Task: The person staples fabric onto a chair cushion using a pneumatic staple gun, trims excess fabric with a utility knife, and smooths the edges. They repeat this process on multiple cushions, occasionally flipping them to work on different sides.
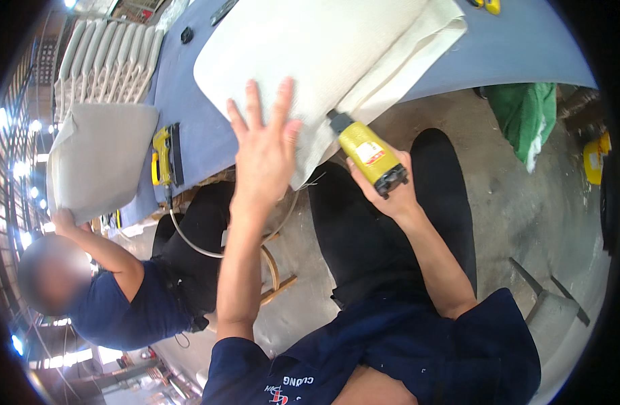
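Note:
An off-white fabric-covered panel (290, 54) lies on the blue-covered table (526, 50), its near corner reaching past the table edge. My left hand (264, 152) rests flat on it, fingers spread. A yellow staple gun (367, 152) is gripped in my right hand (399, 189), over my lap. Its dark nose is at the panel's near right edge; whether it touches the fabric I cannot tell. Along the right side of the panel runs a folded strip of loose fabric (408, 64).
At left, a co-worker (138, 297) holds a grey panel (104, 158). Another yellow staple gun (164, 156) with a hose (192, 246) lies between us. Ribbed grey cushions (107, 57) stand at the far left. Green cloth (522, 118) hangs at right, near a yellow container (595, 160).

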{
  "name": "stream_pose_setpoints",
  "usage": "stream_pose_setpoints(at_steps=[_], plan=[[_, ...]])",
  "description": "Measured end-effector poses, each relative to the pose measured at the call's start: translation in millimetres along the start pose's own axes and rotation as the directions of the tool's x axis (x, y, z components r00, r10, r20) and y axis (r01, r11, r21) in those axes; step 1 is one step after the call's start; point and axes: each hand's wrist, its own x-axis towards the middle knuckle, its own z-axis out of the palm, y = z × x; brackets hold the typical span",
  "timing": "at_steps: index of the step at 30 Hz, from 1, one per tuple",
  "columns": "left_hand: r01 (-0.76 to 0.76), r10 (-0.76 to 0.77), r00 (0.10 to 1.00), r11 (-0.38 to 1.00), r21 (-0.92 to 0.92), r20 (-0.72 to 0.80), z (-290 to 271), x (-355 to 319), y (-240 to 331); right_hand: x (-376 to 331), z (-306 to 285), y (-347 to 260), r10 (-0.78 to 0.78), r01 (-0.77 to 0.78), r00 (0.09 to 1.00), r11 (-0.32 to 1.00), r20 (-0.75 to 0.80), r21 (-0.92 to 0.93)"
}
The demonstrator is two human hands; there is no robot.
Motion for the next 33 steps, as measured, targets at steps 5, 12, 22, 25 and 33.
stream_pose_setpoints(at_steps=[5, 12, 22, 25, 33], plan=[[-0.011, 0.022, 0.997, 0.989, 0.148, -0.074, 5.3, -14.6, 17.6, -9.8, 0.8, -15.0, -0.027, 0.029, 1.0, 0.987, 0.013, -0.157], [-0.014, 0.023, 0.998, 0.987, 0.16, -0.056, 2.9, -14.9, 15.8, -11.0, 22.4, -34.0, 0.002, -0.014, 0.996, 0.989, 0.086, 0.148], [-0.046, 0.045, 0.999, 0.999, 0.02, 0.028, -15.1, -13.5, 12.7, -17.6, 21.8, -15.9, -0.08, 0.083, 0.995, 0.996, 0.067, -0.044], [-0.1, 0.1, 0.995, 0.956, -0.276, -0.014, -23.8, -3.9, -32.5, -17.5, 10.5, -25.7, -0.019, 0.014, 0.996, 0.998, 0.089, 0.056], [0.068, -0.087, 0.993, 0.973, -0.222, -0.076, 2.7, 0.6, -40.6, -24.4, 3.0, -19.8, -0.047, 0.052, 0.996, 0.997, 0.077, -0.064]])
